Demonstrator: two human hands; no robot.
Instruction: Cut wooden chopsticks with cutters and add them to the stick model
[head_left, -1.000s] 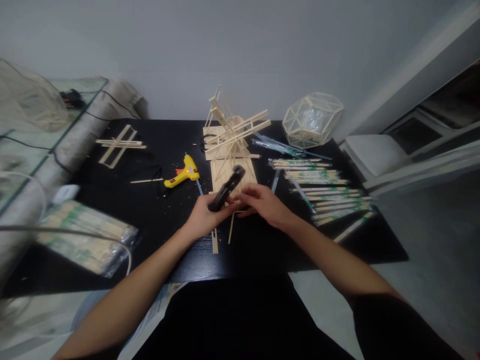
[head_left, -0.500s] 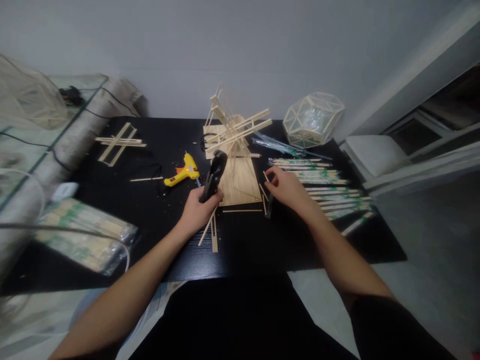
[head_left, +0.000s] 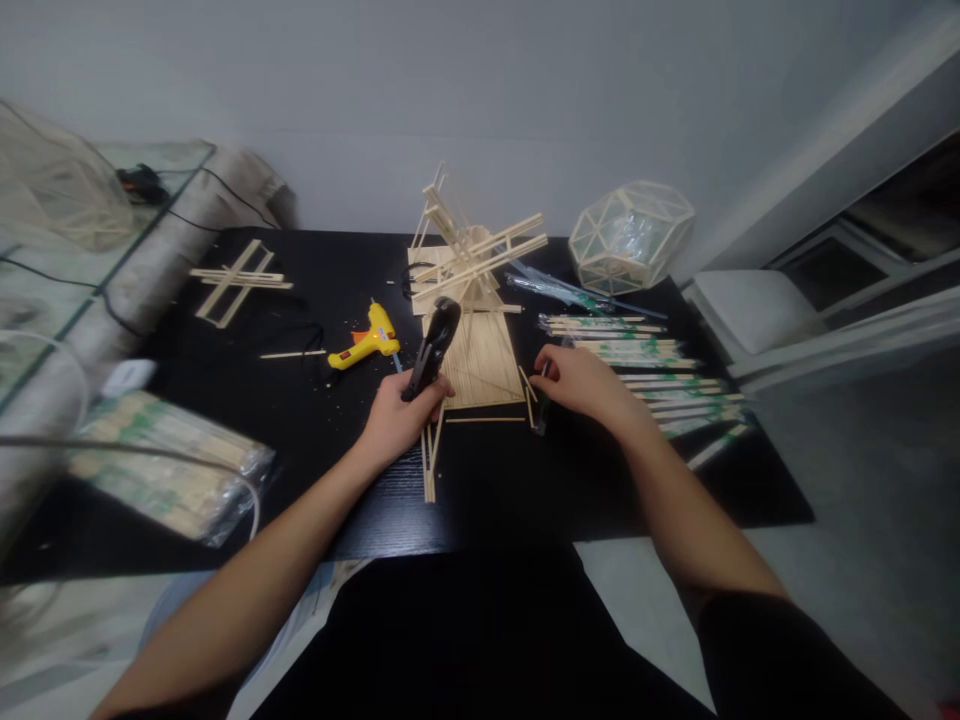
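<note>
My left hand (head_left: 400,415) is wrapped around black pliers (head_left: 433,345), their head pointing up and away from me. Thin wooden sticks (head_left: 430,465) stick out below that hand; whether it also holds one of them, I cannot tell. My right hand (head_left: 581,380) has its fingers curled together beside short stick pieces (head_left: 529,395) and a dark, shiny strip (head_left: 541,415). What its fingertips hold, if anything, is hidden. Between my hands lies a flat stick panel (head_left: 484,365), with a windmill-like stick model (head_left: 476,265) at its far end.
A yellow glue gun (head_left: 371,340) lies left of the pliers. Farther left are a crossed stick frame (head_left: 244,280) and bagged sticks (head_left: 169,465). Stick bundles (head_left: 660,375) cover the right side, before a faceted stick frame (head_left: 630,240). A cable (head_left: 150,447) crosses the lower left.
My right hand has come down slightly toward the dark strip, and the short stick at its fingertips no longer shows. Under my left hand, a slanting stick has swung closer to the others.
</note>
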